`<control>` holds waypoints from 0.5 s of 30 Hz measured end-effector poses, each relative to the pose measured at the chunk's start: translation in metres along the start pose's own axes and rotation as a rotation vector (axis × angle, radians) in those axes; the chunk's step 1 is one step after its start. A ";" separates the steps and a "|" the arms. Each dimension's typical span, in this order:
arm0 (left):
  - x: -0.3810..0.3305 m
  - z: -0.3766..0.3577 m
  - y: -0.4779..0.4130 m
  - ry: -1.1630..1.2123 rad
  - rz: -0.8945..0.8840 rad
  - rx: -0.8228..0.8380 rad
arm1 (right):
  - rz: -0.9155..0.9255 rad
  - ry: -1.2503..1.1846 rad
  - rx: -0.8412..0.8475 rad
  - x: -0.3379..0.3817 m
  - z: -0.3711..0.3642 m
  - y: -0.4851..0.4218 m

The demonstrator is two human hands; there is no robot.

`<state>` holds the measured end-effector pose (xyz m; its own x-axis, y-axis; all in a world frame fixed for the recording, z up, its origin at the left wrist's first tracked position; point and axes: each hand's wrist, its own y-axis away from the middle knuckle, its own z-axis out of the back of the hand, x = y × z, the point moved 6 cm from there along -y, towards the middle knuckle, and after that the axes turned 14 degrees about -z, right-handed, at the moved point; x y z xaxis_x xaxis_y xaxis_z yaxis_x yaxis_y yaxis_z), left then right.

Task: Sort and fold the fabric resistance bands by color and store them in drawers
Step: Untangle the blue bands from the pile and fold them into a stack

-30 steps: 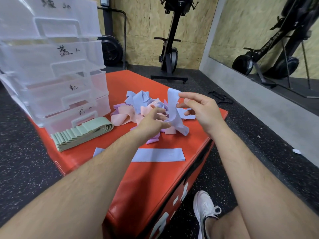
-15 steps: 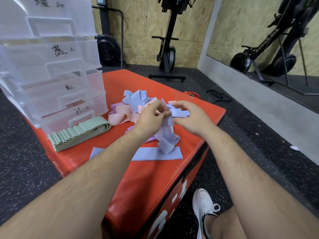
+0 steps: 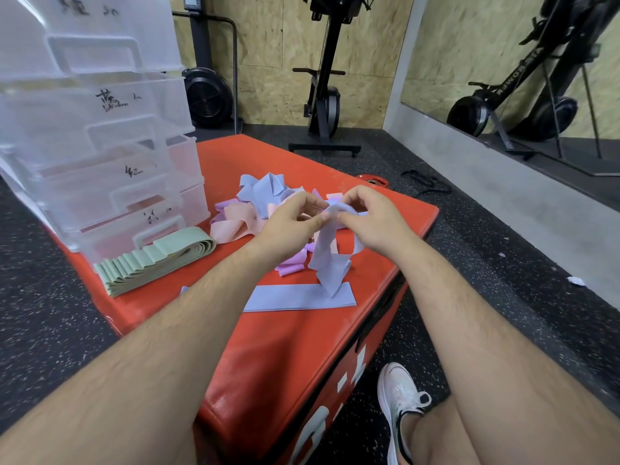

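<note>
A person works at a red padded plyo box [image 3: 285, 357], the left hand [image 3: 292, 219] and right hand [image 3: 369, 224] held close together above its top. The curled fingers and thumbs of both hands pinch the upper end of a light-blue fabric resistance band [image 3: 330, 263]. The band hangs twisted beneath them, its lower end touching a second blue band [image 3: 295, 298] that lies flat near the box's front edge. Behind the hands sits a tangled pile of blue, pink and purple bands [image 3: 258, 193]. To the left, a stack of folded green bands [image 3: 151, 263] lies just in front of a clear plastic drawer unit [image 3: 110, 152] with handwritten labels. A white shoe [image 3: 397, 397] rests on the speckled black floor [image 3: 43, 313], and an upright rowing machine [image 3: 323, 99] stands by the chipboard wall.
</note>
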<state>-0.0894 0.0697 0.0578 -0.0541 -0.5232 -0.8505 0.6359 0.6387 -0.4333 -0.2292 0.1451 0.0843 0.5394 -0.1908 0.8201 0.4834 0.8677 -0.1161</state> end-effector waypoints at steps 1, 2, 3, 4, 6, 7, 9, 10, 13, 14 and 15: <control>0.001 -0.001 0.000 -0.037 0.001 0.028 | 0.013 0.000 -0.009 0.001 0.002 0.001; 0.001 -0.001 0.000 -0.104 -0.013 0.047 | 0.026 -0.004 -0.018 0.003 0.005 0.002; 0.000 0.000 0.000 -0.190 -0.042 0.059 | 0.040 -0.007 -0.026 0.004 0.007 0.004; -0.001 0.001 0.000 -0.269 -0.075 0.059 | 0.054 -0.003 -0.036 0.006 0.009 0.006; -0.006 0.003 0.002 -0.349 -0.126 0.007 | 0.083 0.027 -0.051 0.009 0.014 0.008; -0.009 0.004 0.003 -0.339 -0.133 -0.037 | 0.096 0.047 -0.053 0.010 0.015 0.008; -0.014 0.006 0.004 -0.257 -0.132 -0.106 | 0.117 0.104 -0.056 0.010 0.017 0.008; -0.017 0.006 0.004 -0.229 -0.137 -0.128 | 0.119 0.131 -0.056 0.009 0.016 0.009; -0.026 0.008 0.004 -0.142 -0.134 -0.179 | 0.072 0.135 -0.005 0.006 0.011 0.009; -0.027 0.009 0.004 -0.101 -0.123 -0.195 | 0.061 0.119 0.020 0.005 0.008 0.010; -0.027 0.009 0.004 -0.074 -0.113 -0.204 | 0.058 0.095 0.040 0.006 0.004 0.011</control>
<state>-0.0785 0.0809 0.0816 -0.0553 -0.6330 -0.7722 0.4594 0.6705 -0.5826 -0.2239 0.1552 0.0905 0.6295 -0.1805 0.7557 0.4227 0.8957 -0.1382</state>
